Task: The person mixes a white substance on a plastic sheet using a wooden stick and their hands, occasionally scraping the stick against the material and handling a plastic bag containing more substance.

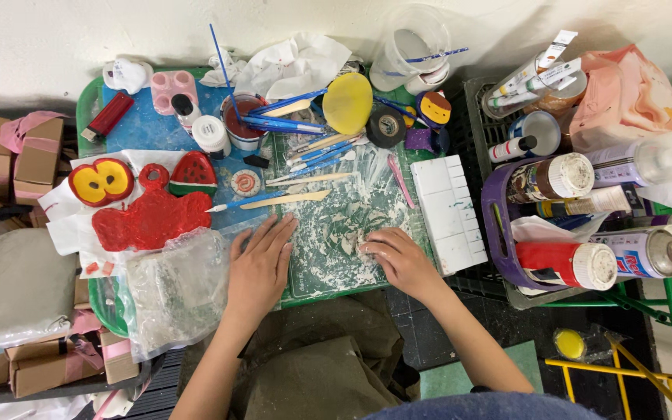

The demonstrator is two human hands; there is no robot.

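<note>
My left hand (260, 264) lies flat with fingers spread on the left edge of a green cutting mat (336, 225) smeared with white clay. My right hand (398, 260) rests curled on the mat's lower right, fingertips pressing into white clay scraps (355, 247); whether it pinches any is hard to tell. Just above my left hand lie a small paintbrush (246, 201) and flat wooden modelling tools (289, 198). Left of them sit painted clay pieces: a red flat shape (149, 218), a yellow-and-red one (101, 181) and a watermelon slice (194, 175).
A clear plastic bag (176, 288) lies by my left wrist. A white paint palette (449, 210) borders the mat on the right. A purple basket (499, 225) with glue and paint bottles stands further right. A red paint cup (244, 120), brushes, a yellow disc (348, 103) and tape roll (386, 126) crowd the back.
</note>
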